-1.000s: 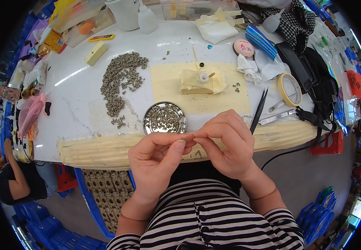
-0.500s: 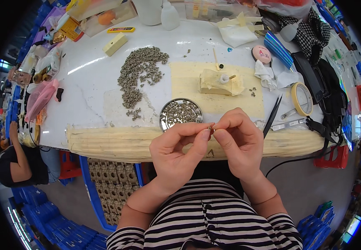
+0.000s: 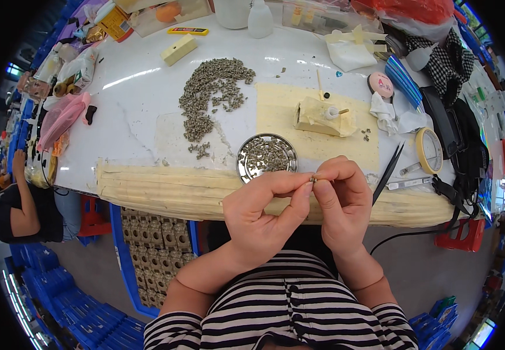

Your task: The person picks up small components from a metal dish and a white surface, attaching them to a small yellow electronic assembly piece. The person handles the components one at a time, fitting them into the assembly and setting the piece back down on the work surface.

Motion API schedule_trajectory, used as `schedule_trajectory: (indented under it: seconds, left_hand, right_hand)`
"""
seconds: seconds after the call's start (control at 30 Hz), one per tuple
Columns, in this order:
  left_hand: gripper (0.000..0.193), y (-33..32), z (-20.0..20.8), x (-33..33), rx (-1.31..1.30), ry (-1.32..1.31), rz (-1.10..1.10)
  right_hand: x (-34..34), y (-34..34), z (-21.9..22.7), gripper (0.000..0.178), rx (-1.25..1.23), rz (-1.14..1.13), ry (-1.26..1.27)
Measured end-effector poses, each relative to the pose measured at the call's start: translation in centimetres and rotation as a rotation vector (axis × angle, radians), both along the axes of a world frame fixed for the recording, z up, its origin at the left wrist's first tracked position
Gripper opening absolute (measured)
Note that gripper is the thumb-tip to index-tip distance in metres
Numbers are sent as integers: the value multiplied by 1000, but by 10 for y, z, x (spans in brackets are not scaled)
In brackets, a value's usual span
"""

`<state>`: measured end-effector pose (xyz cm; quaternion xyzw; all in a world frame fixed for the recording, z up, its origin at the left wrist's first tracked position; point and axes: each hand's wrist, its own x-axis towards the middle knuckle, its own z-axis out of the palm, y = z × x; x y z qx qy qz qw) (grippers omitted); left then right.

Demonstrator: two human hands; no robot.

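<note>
My left hand (image 3: 267, 214) and my right hand (image 3: 344, 204) meet fingertip to fingertip above the padded front edge of the table. Between their pinched thumbs and forefingers is a tiny grey-brown metal part (image 3: 313, 179), mostly covered by the fingers. Just beyond my left hand stands a round steel dish (image 3: 243, 170) with many similar small parts in it. A large loose pile of such parts (image 3: 197, 93) lies farther back on the white table. Black tweezers (image 3: 388, 173) rest to the right of my right hand.
A tape-wrapped block (image 3: 316, 119) with a small cup and stick stands on yellow paper (image 3: 270, 108). A tape roll (image 3: 430, 150) and black bag (image 3: 471, 146) lie right. Below the table, a blue crate (image 3: 123, 256) holds metal castings. Another person (image 3: 31, 213) sits at far left.
The whole view has shifted a little, so the table things appear farther right. Both hands remain pinched together on the tiny part, with only slight finger movement.
</note>
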<state>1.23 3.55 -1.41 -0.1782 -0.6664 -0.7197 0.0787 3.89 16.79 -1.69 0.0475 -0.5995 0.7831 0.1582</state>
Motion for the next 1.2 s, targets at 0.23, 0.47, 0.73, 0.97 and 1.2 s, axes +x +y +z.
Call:
schedule_trajectory:
  seconds: [0.23, 0.47, 0.73, 0.97, 1.2]
  left_hand:
    - [16, 1, -2, -2, -44, 97, 42]
    - [15, 0, 1, -4, -120, 152, 90]
    - [16, -2, 4, -5, -24, -4, 88]
    - [17, -9, 9, -6, -38, -44, -25]
    - [16, -21, 10, -14, 50, -178, -201]
  right_hand:
    - [0, -1, -3, 9, -86, 25, -21]
    - [0, -1, -4, 10, 13, -33, 3]
    - [3, -5, 3, 27, 452, -217, 101]
    - [1, 0, 2, 28, 480, -197, 117]
    - [2, 4, 6, 25, 440, -130, 97]
